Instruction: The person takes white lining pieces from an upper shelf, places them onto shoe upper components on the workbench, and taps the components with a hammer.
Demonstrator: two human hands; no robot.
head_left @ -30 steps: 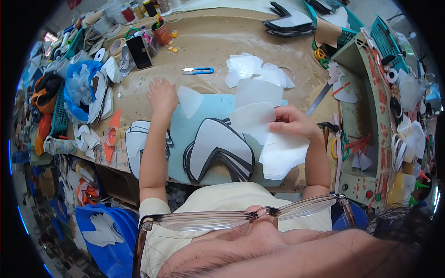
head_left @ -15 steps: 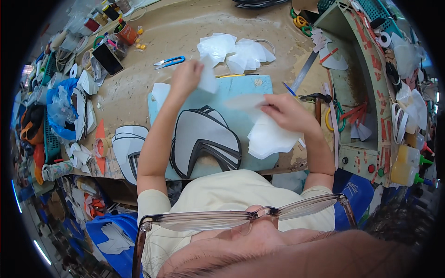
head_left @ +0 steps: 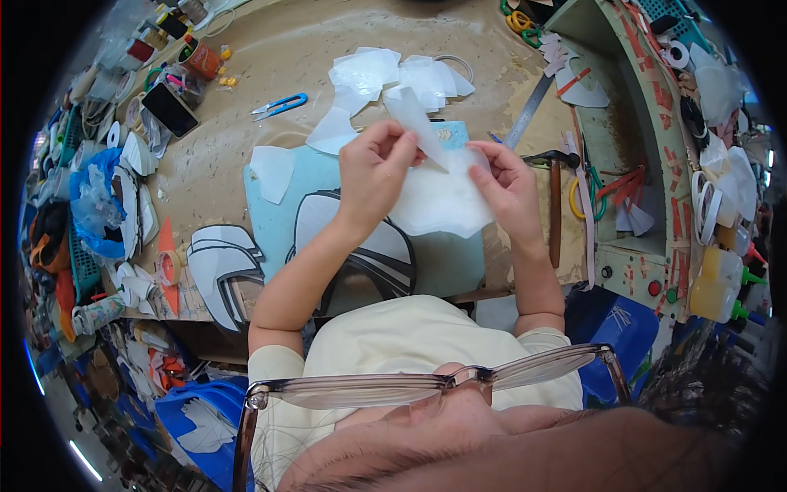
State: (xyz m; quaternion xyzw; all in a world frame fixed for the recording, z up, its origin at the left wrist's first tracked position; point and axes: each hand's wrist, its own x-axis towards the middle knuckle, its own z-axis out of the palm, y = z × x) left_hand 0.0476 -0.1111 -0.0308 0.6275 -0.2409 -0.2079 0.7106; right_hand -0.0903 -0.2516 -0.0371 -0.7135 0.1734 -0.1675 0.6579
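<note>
Between finger and thumb, my left hand (head_left: 379,170) pinches a thin white sheet (head_left: 416,121) that stands up at an angle. My right hand (head_left: 510,187) grips a small stack of white sheets (head_left: 443,203) by its right edge, and the lifted sheet overlaps the top of that stack. Below them, grey-white cut pieces with black edges (head_left: 316,220) lie on a light blue board (head_left: 283,225), partly hidden by my left forearm. A loose white sheet (head_left: 334,131) lies just beyond my left hand, and another white sheet (head_left: 273,170) rests on the board's far left corner.
Fanned white sheets (head_left: 365,74) lie farther back, near blue thread snips (head_left: 280,106). More black-edged pieces (head_left: 215,262) sit left of the board. On the right are a hammer (head_left: 555,213), a metal ruler (head_left: 529,111) and a green-grey machine housing (head_left: 627,246). A phone (head_left: 170,111) lies at the left.
My left hand has come right from the far left side to the stack. A sheet now lies near the fanned ones. My right hand has brought the stack up and left.
</note>
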